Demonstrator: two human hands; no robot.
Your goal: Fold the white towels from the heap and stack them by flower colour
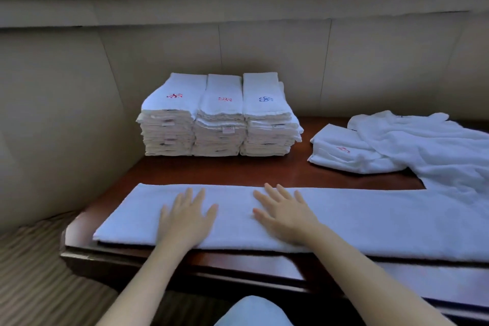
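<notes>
A white towel [370, 217], folded into a long strip, lies along the front of the dark wooden table [238, 171]. My left hand [186, 216] and my right hand [284, 213] both press flat on it with fingers spread. At the back stand three tall stacks of folded towels: two with red flowers [169, 116] [221, 119] and one with a blue flower [268, 116]. A single folded towel with a red flower [341, 151] lies to the right. The loose heap of white towels [434, 148] covers the table's right end.
A padded beige wall runs behind the table and along its left side. A window sill sits above. Striped carpet [34, 272] shows at the lower left, past the table's front corner.
</notes>
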